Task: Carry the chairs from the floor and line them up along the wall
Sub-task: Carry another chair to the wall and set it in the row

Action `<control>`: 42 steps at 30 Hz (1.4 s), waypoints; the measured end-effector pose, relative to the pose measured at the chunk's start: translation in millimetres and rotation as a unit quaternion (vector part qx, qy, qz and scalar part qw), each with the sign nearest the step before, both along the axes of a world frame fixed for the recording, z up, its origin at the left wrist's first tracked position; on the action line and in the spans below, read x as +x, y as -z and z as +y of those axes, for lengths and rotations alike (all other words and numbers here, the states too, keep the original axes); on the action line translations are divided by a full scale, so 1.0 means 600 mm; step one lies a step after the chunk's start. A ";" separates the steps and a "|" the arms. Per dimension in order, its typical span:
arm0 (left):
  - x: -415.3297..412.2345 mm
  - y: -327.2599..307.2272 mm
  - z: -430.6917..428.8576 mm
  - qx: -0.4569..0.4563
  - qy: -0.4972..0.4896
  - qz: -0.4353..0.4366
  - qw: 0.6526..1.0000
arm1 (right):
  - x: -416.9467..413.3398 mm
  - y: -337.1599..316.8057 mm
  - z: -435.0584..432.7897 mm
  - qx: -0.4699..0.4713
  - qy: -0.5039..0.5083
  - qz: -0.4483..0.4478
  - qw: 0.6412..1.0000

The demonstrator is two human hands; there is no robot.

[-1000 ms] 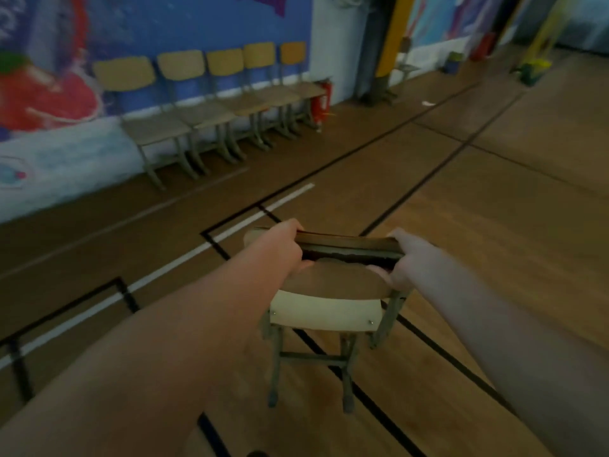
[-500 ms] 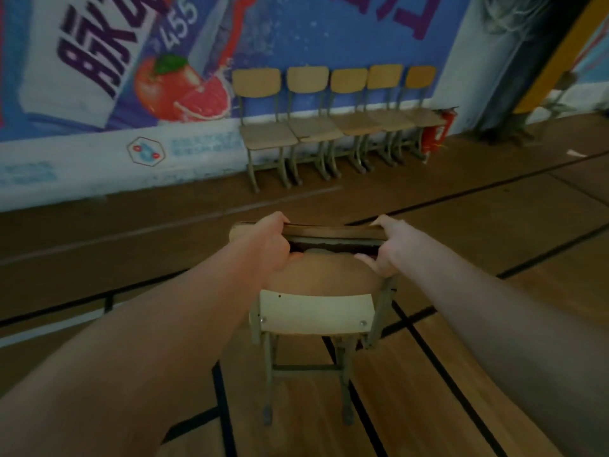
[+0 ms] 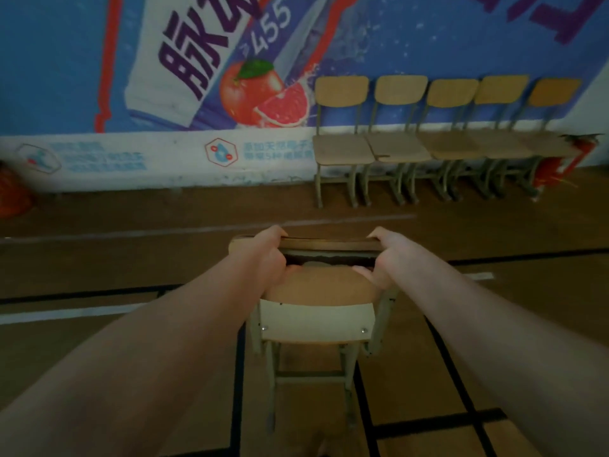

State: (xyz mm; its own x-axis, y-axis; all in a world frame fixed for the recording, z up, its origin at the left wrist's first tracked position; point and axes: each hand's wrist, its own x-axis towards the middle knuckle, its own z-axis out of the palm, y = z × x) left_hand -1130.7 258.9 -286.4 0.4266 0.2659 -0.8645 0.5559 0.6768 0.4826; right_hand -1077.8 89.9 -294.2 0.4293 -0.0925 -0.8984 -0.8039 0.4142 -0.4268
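Observation:
A wooden chair [image 3: 316, 319] with grey metal legs hangs in front of me, lifted off the floor. My left hand [image 3: 263, 258] grips the left side of its seat edge and my right hand [image 3: 385, 258] grips the right side, fingers curled under. Its pale backrest faces me below the hands. Against the wall at the upper right stands a row of several matching chairs [image 3: 438, 140], side by side with backs to the wall.
A large blue wall banner [image 3: 204, 67] with a grapefruit picture covers the wall ahead. A red fire extinguisher [image 3: 557, 166] sits at the row's right end. Something orange [image 3: 11, 192] lies at the far left. Bare wooden floor [image 3: 197, 209] lies left of the row.
My view has swung left and moved closer to the wall. The row of chairs now sits larger at the upper right. Both hands keep the same hold on the carried chair.

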 end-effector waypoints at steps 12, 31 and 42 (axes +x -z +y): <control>0.250 -0.002 0.146 -0.001 -0.075 -0.006 0.997 | 0.298 0.004 0.169 -0.038 -0.051 -0.016 0.998; 0.686 -0.005 0.379 -0.028 -0.097 0.001 0.995 | 0.723 0.014 0.401 -0.021 -0.066 -0.020 0.997; 0.979 0.036 0.461 -0.018 -0.101 0.037 0.994 | 1.013 0.065 0.492 -0.016 -0.111 0.027 0.993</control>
